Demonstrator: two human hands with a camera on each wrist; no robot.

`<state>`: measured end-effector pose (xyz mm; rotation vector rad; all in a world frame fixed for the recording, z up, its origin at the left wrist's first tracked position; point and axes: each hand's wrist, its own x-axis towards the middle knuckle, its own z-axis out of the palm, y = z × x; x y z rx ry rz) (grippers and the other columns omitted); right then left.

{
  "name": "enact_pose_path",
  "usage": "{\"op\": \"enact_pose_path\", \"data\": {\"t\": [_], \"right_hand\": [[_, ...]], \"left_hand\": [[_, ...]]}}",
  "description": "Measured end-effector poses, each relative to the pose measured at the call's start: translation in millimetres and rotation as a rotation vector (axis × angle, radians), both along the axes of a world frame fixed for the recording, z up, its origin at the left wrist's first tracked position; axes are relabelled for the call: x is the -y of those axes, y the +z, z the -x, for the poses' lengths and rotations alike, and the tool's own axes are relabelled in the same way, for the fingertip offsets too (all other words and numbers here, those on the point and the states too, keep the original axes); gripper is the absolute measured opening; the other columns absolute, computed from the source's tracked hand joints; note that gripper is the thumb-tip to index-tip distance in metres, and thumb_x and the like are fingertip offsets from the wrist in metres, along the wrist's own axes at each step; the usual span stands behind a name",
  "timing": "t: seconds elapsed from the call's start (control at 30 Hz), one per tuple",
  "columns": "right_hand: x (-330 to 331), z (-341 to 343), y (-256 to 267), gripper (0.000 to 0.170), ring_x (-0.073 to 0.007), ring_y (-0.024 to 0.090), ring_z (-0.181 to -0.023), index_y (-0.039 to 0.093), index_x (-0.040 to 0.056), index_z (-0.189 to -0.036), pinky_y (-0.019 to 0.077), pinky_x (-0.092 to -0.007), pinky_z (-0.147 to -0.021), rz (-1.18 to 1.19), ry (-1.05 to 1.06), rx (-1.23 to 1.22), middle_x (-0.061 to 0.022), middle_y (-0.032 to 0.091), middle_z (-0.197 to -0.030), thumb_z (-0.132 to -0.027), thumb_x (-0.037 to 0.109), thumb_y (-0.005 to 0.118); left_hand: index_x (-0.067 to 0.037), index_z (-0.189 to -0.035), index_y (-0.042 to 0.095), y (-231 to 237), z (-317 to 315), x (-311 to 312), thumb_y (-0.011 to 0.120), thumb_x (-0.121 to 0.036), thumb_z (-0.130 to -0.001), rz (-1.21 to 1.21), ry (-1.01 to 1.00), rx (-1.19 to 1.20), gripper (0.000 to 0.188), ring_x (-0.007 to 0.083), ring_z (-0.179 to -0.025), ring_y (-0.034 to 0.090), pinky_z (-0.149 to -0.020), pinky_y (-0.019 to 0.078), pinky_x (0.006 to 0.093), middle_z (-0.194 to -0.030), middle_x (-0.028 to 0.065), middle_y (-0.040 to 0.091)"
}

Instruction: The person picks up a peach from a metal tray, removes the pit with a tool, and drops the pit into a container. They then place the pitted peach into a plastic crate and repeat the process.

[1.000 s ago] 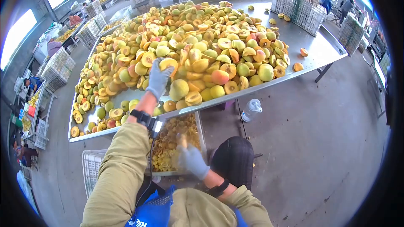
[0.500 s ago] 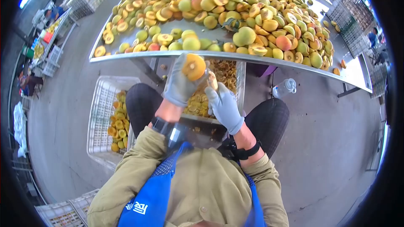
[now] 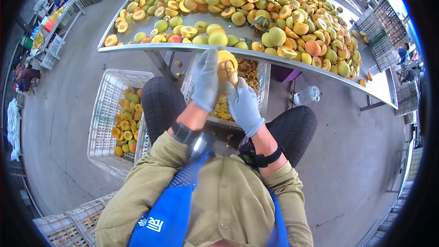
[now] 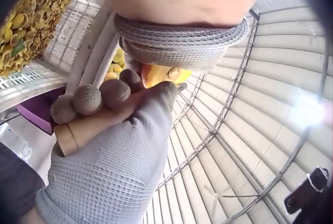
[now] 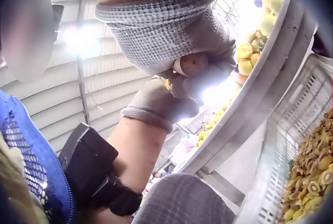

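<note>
A yellow halved fruit (image 3: 226, 58) is held up by my gloved left hand (image 3: 206, 80), at the front edge of the metal table (image 3: 256, 56). My gloved right hand (image 3: 245, 109) grips a wooden-handled tool (image 3: 232, 78), whose metal loop end lies against the fruit's cut face. In the left wrist view the right hand's fingers curl round the wooden handle (image 4: 99, 125), and the fruit (image 4: 165, 75) shows an orange and yellow face with a pit-like centre. The right wrist view shows both gloves close together, the fruit mostly hidden.
Fruit halves (image 3: 274, 13) are heaped on the table. A white crate (image 3: 100, 123) with halves stands on the floor at the left; another crate (image 3: 263, 92) under the hands holds brown and yellow pieces. A clear bottle (image 3: 307, 95) stands right of it.
The left hand came back from the heap with a fruit half and met the right hand. Since half a second ago both hands moved slightly up, and the tool now meets the fruit.
</note>
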<state>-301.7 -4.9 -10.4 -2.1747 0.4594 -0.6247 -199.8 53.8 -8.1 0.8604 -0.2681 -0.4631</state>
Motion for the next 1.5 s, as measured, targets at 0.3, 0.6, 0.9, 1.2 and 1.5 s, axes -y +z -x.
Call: {"op": "enact_pose_path", "data": {"t": [0.3,0.6,0.9,1.2,1.5], "right_hand": [[-1,0,12,0.029,-0.0407,0.058,-0.071,0.050,-0.0028,-0.085,0.0447,-0.0450,-0.061,-0.082,0.012,-0.095,-0.0240,0.059,-0.073,-0.090,0.026,0.052],[8,5,17,0.034,-0.0258,0.053,-0.046,0.051,-0.0008,-0.086,0.0426,-0.0353,-0.044,-0.728,0.310,-0.180,-0.0112,0.053,-0.060,-0.092,0.033,0.050],[16,16,16,0.038,-0.0056,0.033,-0.035,0.052,0.0051,-0.088,0.0277,-0.0205,-0.033,-1.647,0.620,-0.138,0.0058,0.035,-0.051,-0.095,0.040,0.041],[23,13,-14,0.039,-0.0052,0.031,-0.034,0.053,0.0046,-0.094,0.0267,-0.0203,-0.032,-1.856,0.792,0.035,0.0063,0.035,-0.051,-0.095,0.042,0.041],[53,37,-38,0.037,-0.0073,0.033,-0.037,0.051,0.0064,-0.091,0.0293,-0.0226,-0.035,-1.797,0.561,-0.097,0.0049,0.036,-0.053,-0.095,0.042,0.041]], "left_hand": [[-0.004,-0.104,0.057,3,4,14,0.051,-0.032,-0.092,-0.085,0.103,-0.048,0.031,0.0160,-0.071,0.061,-0.057,0.0549,0.0310,-0.087,0.0063,0.059],[0.000,-0.095,0.063,1,-2,10,0.058,-0.017,-0.088,-0.210,0.075,0.187,0.018,0.0063,-0.074,0.056,-0.065,0.0464,0.0211,-0.086,0.0022,0.063],[0.003,-0.103,0.060,7,-14,-8,0.056,-0.033,-0.089,-0.119,-0.419,0.165,0.038,0.0126,-0.078,0.060,-0.070,0.0483,0.0239,-0.089,0.0084,0.064],[-0.006,-0.106,0.054,-16,-22,-3,0.050,-0.040,-0.091,0.056,-0.109,-0.130,0.037,0.0185,-0.081,0.061,-0.069,0.0523,0.0317,-0.092,0.0066,0.060],[0.001,-0.114,0.056,10,-109,-195,0.056,-0.019,-0.086,-1.125,0.595,1.096,0.034,0.0193,-0.099,0.057,-0.083,0.0470,0.0278,-0.113,0.0121,0.057]]}}
